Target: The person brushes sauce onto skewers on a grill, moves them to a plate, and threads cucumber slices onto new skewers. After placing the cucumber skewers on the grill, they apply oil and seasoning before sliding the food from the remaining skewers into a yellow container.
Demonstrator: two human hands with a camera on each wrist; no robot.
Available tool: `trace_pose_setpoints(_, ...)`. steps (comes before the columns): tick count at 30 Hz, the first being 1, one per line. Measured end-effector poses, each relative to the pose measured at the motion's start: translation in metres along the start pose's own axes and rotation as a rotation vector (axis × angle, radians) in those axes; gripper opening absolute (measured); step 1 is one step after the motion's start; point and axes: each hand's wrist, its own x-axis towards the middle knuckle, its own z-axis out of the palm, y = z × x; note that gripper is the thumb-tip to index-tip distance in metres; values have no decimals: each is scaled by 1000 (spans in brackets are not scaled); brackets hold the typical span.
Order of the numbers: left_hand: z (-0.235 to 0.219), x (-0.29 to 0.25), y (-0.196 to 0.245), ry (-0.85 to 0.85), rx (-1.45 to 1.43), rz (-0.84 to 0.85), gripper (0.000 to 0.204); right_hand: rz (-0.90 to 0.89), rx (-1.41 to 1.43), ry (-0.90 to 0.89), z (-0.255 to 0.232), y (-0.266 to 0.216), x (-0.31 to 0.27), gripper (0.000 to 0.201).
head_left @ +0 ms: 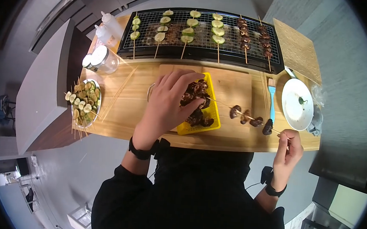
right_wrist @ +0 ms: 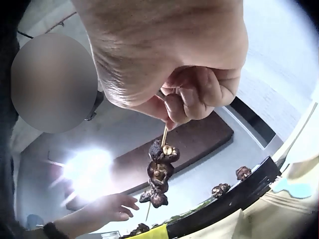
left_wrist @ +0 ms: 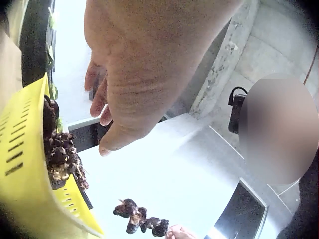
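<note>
In the head view, the right hand [head_left: 288, 152] pinches the end of a wooden skewer that carries several dark brown mushroom pieces [head_left: 256, 121]; its bare tip points left toward the basket. The right wrist view shows curled fingers [right_wrist: 187, 102] gripping the stick above the threaded pieces [right_wrist: 159, 172]. Over a yellow basket [head_left: 215, 116] of dark mushrooms [head_left: 197, 115] hovers the left hand [head_left: 167, 98], thumb and fingers spread apart. Nothing shows between the left thumb and fingers in the left wrist view, where that hand [left_wrist: 134, 74] is beside the yellow basket [left_wrist: 20, 149].
A black grill [head_left: 200, 56] along the back holds skewers of green slices and brown pieces. On the right are a blue brush [head_left: 271, 99] and a white pan [head_left: 293, 116]; at left, a plate of skewers [head_left: 84, 101], loose sticks [head_left: 119, 93], jars [head_left: 104, 60] and bottles [head_left: 108, 30].
</note>
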Motion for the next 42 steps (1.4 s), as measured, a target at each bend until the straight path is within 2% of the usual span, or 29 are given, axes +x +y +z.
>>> trace_pose_setpoints(3,-2,-1,9,15,-82,46,53,-41,35,-6,16,-8,3,9)
trace_pose_setpoints(9,-9,5,29,-82,-55,166,50,-108,98,-66,37,-15,7,8)
trace_pose_setpoints(13,1,3,15,-123,-31,116,44,-126,71,-36,36,-12,9,9)
trace_pose_setpoints(18,7,0,-3,-120,-27,68,39,-52,35,-24,27,-9,5,9)
trace_pose_setpoints(24,15,-9,-17,-145,-212,-66,36,-30,-24,-4,17,-5,4,10)
trace_pose_setpoints(30,14,-7,-19,-129,-171,-10,39,8,28,55,17,-7,5,11)
trace_pose_setpoints(36,13,-5,-7,-42,-333,-158,50,36,56,72,26,-11,4,10)
trace_pose_setpoints(39,12,-7,-14,-59,-349,-127,50,48,84,78,31,-12,4,9)
trace_pose_setpoints(42,18,-16,-28,-5,-572,-164,41,44,85,64,33,-11,3,7)
